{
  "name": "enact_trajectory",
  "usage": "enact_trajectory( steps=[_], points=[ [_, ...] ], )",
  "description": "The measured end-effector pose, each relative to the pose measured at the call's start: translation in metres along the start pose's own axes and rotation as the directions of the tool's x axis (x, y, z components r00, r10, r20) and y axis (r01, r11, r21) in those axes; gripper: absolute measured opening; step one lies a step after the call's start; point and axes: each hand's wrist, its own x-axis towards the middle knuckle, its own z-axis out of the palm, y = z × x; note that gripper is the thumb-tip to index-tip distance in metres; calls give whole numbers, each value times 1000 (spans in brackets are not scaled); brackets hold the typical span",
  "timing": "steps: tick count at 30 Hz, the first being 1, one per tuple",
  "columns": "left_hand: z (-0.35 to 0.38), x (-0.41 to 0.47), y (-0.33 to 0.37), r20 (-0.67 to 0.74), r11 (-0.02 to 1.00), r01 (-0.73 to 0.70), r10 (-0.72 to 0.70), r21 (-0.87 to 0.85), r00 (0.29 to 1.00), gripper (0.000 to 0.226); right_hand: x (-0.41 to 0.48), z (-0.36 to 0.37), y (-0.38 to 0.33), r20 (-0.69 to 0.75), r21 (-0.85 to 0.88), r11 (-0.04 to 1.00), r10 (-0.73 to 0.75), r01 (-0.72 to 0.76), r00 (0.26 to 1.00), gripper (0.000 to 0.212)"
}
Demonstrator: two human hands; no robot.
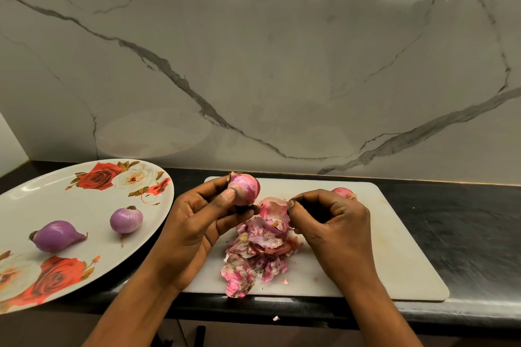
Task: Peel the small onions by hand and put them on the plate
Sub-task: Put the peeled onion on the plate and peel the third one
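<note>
mid-peel, left hand (194, 222) fingers (225, 197) grip the onion (244, 188) — right hand (332, 220) fingers pinch a skin flake (275, 207); a hard tug could make the onion slip.

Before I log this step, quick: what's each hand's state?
Left hand: grips a small pink partly peeled onion.
Right hand: pinches a pink papery piece of onion skin.

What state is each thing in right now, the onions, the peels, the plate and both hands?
Held onion, partly peeled, gripped by left hand.
Skin piece, pinched by right hand.
Pointed onion, peeled, on plate.
Round onion, peeled, on plate.
Far onion, unpeeled, on cutting board, partly hidden.
Peel pile, loose on cutting board.
</note>
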Motion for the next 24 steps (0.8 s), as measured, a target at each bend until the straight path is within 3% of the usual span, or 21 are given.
enact_trajectory(
  steps=[6, 11, 15, 24],
  points=[
    [0, -1, -1, -7, 998, 18, -17, 52, 1000, 46, -1, -1, -2, 49, 9, 999, -42, 42, 998, 10],
    [3, -3, -1, 57, 990, 24, -33, 140, 998, 46, 0, 0, -2, 81, 48, 997, -63, 59, 995, 26],
    [4, -3, -2, 102, 977, -3, -19, 213, 995, 45, -1, 0, -3, 89, 50, 993, -110, 106, 990, 19],
    [2, -4, -5, 197, 965, -45, -7, 258, 980, 48, -1, -1, -13, 201, 197, 979, -100, 59, 975, 27]
  ],
)
